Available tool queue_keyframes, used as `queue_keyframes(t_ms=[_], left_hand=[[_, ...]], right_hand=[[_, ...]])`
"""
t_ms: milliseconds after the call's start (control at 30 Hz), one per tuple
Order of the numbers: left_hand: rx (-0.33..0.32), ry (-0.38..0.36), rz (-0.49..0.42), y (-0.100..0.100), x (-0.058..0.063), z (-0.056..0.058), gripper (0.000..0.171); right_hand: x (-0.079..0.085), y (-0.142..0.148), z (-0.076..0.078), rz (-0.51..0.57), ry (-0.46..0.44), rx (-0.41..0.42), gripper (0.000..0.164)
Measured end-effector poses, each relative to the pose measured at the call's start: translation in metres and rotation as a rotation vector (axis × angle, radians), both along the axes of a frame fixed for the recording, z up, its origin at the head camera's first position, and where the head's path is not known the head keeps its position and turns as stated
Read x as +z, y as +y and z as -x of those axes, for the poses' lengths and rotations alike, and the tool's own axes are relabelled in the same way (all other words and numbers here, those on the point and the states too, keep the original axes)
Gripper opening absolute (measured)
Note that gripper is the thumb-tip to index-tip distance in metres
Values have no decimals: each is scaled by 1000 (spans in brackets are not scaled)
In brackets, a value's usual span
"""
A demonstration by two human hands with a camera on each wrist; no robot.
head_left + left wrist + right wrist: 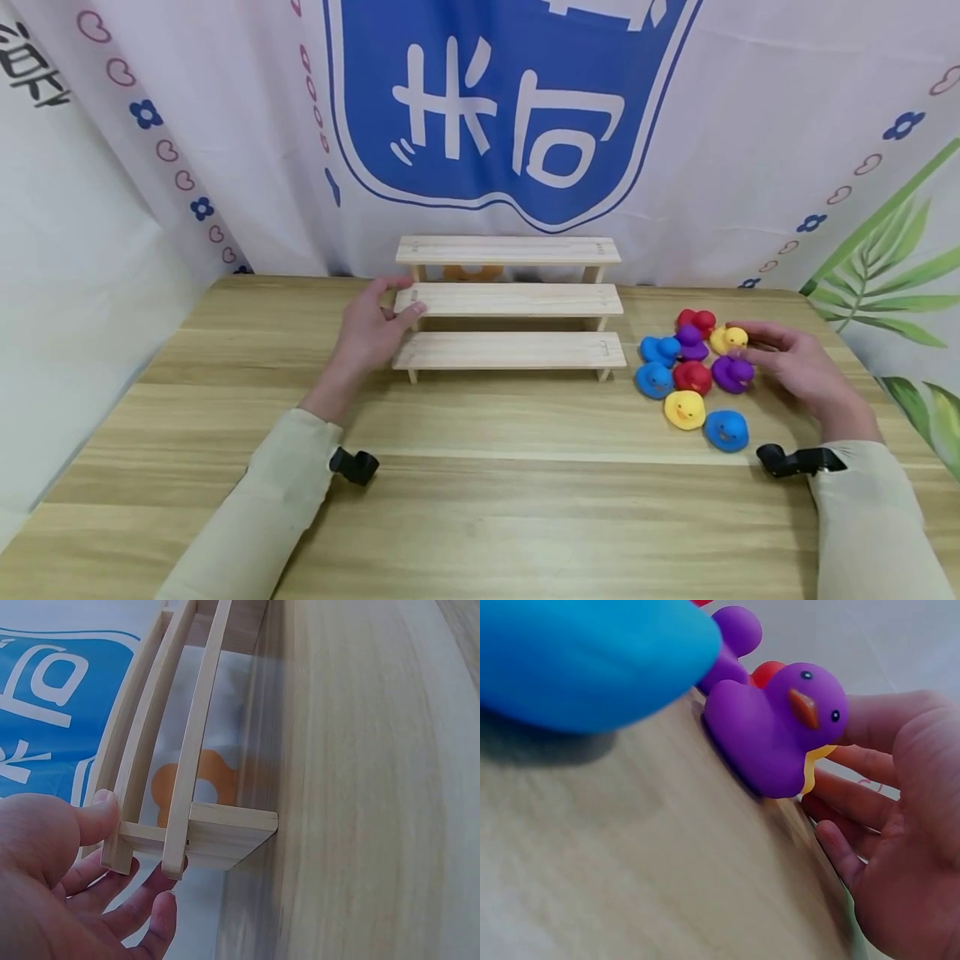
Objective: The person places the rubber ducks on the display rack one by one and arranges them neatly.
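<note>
My left hand (375, 329) grips the left end of a three-tier wooden display stand (510, 350). Its thumb lies on the middle board (139, 765), with the other fingers around the board ends. On the right, my right hand (802, 367) has thumb and index finger around a yellow rubber duck (727, 339) at the edge of a group of ducks. A purple duck (757, 735) sits right by the thumb and hides most of the yellow one in the right wrist view.
Left of the right hand are red ducks (692, 377), another purple duck (691, 342), blue ducks (726, 431) and a second yellow duck (685, 410). All rest on the wooden table (480, 517). A printed white curtain (262, 167) hangs behind the stand.
</note>
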State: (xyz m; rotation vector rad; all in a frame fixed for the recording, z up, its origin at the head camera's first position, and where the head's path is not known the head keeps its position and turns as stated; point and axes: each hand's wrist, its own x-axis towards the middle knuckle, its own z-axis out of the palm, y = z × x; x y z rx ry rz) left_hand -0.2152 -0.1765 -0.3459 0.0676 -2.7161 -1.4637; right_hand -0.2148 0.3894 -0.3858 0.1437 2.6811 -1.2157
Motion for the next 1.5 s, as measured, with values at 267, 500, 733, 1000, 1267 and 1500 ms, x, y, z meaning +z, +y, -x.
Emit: queue_keyframes(t_ms=[267,500,733,1000,1267,1500], left_hand=[[8,5,7,0,5,-1,52],[12,10,23,-1,6,0,51],[5,11,12,1,6,0,51],[8,3,2,1,3,-1,51],[9,3,18,-1,2,-2,52],[19,1,19,1,2,-2,50]], right_hand=[[3,0,7,-27,-3,-10,76],[10,-4,7,-58,19,-8,78],[19,-8,3,-43,114,-48,73],[24,-18,1,36,246,-89,39],[34,-36,2,35,270,-72,39],[39,-52,4,64,249,-43,51]])
